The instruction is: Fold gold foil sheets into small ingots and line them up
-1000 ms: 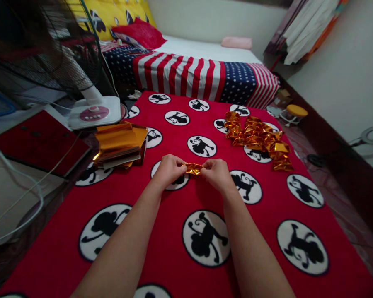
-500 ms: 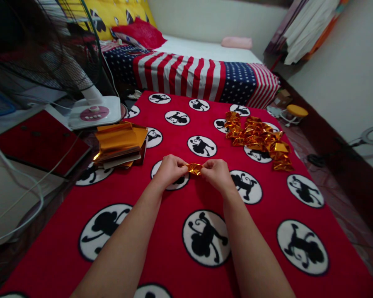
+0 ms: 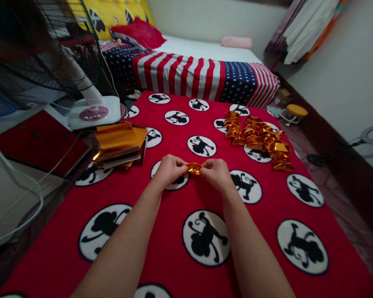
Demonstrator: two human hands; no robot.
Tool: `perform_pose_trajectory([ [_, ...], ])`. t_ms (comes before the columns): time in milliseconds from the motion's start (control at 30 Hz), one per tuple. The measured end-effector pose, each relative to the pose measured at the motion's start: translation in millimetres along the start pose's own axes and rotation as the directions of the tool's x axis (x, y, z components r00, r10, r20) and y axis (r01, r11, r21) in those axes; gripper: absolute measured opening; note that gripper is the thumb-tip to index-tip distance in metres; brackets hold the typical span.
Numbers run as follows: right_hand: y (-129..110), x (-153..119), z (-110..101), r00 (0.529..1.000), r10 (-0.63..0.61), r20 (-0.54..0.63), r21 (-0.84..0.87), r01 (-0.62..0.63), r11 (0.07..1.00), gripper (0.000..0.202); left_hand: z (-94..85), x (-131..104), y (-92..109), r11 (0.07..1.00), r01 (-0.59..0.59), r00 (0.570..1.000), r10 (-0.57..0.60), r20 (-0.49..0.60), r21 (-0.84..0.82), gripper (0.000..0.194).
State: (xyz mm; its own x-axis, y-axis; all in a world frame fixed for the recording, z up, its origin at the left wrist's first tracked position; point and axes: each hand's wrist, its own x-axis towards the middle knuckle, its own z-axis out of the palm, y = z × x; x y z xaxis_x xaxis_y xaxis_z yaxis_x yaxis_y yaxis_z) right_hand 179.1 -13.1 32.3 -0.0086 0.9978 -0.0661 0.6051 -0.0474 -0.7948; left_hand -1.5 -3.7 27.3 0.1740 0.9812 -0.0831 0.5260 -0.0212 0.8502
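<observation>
A small folded piece of shiny gold foil paper (image 3: pixel 194 168) is stretched between my two hands over the red cloth (image 3: pixel 174 215). My left hand (image 3: pixel 170 169) pinches its left end between thumb and fingers. At the right end, my right hand (image 3: pixel 216 171) grips it in the same way. To the left lies a stack of flat gold foil sheets (image 3: pixel 118 142). Several folded gold foil pieces (image 3: pixel 257 138) sit in rows at the far right of the cloth.
A fan's white base (image 3: pixel 95 111) stands left of the foil stack, beside a dark red panel (image 3: pixel 34 142) and loose cables. Beyond the cloth is a bed with a stars-and-stripes cover (image 3: pixel 186 76). A yellow-topped stool (image 3: pixel 296 110) stands on the floor at right.
Both hands stay almost in place, still pinching the foil piece. Its middle looks slightly different in shape and shine.
</observation>
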Motion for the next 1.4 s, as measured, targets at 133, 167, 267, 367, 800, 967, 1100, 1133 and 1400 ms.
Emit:
perform_pose_trajectory([
  [133,3,0,2,1.000,0.008,-0.020,0.044,-0.007,0.999,0.013,-0.4,-1,2,1.000,0.005,0.999,-0.004,0.036,-0.022,0.025],
  [167,3,0,1,1.000,0.005,-0.005,0.041,-0.004,0.999,0.013,-0.3,-1,2,1.000,0.014,1.000,-0.013,0.021,-0.020,0.025],
  [267,2,0,0,0.999,-0.009,0.045,0.031,0.008,0.999,0.012,0.4,-1,2,0.999,0.030,0.999,-0.031,-0.036,-0.011,0.025],
  [367,2,0,1,1.000,-0.001,0.016,0.051,0.000,0.999,0.012,0.6,-1,1,1.000,0.018,1.000,-0.018,0.002,-0.021,0.026],
  [800,6,2,2,1.000,0.024,0.006,0.108,-0.025,0.994,0.011,2.7,0,2,1.000,0.009,1.000,-0.009,0.026,0.028,0.024],
  [967,12,3,3,0.999,-0.032,-0.016,0.093,0.034,0.995,0.011,4.2,0,7,0.967,0.029,0.992,0.003,-0.126,0.254,0.022],
  [1100,13,4,2,0.996,-0.080,-0.048,0.037,0.082,0.996,0.013,3.5,-4,15,0.839,0.067,0.996,-0.020,-0.092,0.540,0.027],
  [1133,13,4,1,0.995,-0.081,-0.061,0.009,0.082,0.997,0.014,3.1,-4,17,0.815,0.060,0.997,-0.027,-0.066,0.576,0.030],
  [1400,-4,-2,-8,0.998,-0.048,-0.043,-0.337,0.031,0.941,0.022,0.1,-4,18,0.740,-0.045,0.995,-0.026,0.094,0.671,0.040],
])
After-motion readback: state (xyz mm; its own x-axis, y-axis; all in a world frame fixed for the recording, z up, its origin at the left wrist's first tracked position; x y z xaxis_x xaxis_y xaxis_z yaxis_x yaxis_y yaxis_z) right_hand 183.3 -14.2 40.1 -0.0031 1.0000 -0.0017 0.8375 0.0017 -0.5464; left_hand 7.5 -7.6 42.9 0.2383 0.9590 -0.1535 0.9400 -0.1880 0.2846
